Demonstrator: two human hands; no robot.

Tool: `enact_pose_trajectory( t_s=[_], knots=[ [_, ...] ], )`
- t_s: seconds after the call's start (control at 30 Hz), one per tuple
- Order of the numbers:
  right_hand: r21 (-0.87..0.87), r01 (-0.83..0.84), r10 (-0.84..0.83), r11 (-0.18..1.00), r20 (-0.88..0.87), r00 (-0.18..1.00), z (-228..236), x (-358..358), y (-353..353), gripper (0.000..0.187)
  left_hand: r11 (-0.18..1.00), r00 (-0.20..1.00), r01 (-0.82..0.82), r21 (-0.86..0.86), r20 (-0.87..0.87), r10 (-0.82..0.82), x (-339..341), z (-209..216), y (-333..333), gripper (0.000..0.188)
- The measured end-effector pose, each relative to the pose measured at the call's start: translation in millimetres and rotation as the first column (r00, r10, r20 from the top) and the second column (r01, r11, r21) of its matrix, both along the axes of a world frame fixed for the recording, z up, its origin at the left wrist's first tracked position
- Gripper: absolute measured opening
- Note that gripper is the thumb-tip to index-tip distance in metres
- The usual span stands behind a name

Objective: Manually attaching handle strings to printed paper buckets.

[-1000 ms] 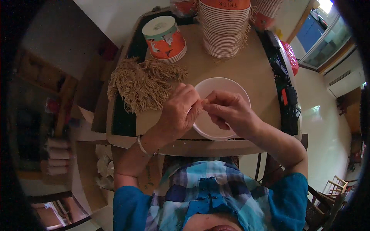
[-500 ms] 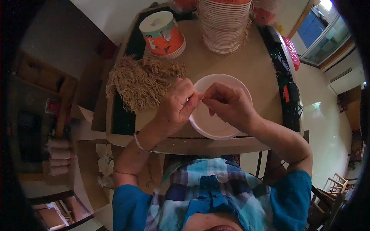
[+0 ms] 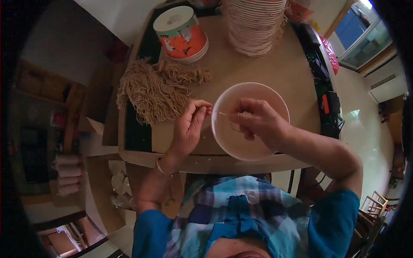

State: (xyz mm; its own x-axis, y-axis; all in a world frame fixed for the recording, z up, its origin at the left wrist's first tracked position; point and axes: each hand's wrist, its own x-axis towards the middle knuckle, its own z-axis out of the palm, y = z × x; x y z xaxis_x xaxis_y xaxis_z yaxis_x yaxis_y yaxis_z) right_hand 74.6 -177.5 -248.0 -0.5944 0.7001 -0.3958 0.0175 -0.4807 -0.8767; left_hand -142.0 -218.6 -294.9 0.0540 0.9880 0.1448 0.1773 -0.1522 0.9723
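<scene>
A white paper bucket (image 3: 218, 133) stands near the table's front edge, its open mouth facing up. Over that mouth is my right hand (image 3: 260, 120), its thumb and forefinger pinching a thin tan string (image 3: 223, 113). One short end of the string points left, and a loop of it hangs below the fingers. At the bucket's left rim my left hand (image 3: 190, 124) is closed, with thumb and fingertips together; whatever it may hold is too small to make out. Behind it lies a thick bundle of tan strings (image 3: 155, 92).
An upturned orange and green bucket (image 3: 183, 38) stands at the back left. A tall stack of nested buckets (image 3: 254, 30) rises at the back. Black items (image 3: 320, 73) line the table's right edge. An open cardboard box (image 3: 101, 189) sits below left.
My hands, together at the fingertips before, have come apart. The left has moved left and down to the rim; the right stays over the bucket with the string. The bucket sits slightly further right.
</scene>
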Motion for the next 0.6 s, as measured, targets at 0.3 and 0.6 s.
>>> enact_pose_trajectory(
  t_s=[0.3, 0.6],
  knots=[
    [-0.012, -0.03, 0.031, 0.999, 0.041, 0.999, -1.5, -4.7, 4.0, 0.015, 0.997, 0.994, 0.021, -0.075, 0.112, -0.012, 4.2, 0.6, -3.4, 0.017],
    [0.012, -0.043, 0.042, 0.999, 0.093, 0.995, -5.5, -6.1, 6.1, 0.016, 0.998, 0.99, 0.042, -0.055, 0.135, -0.035, 5.1, -3.9, -4.1, 0.019]
  ],
)
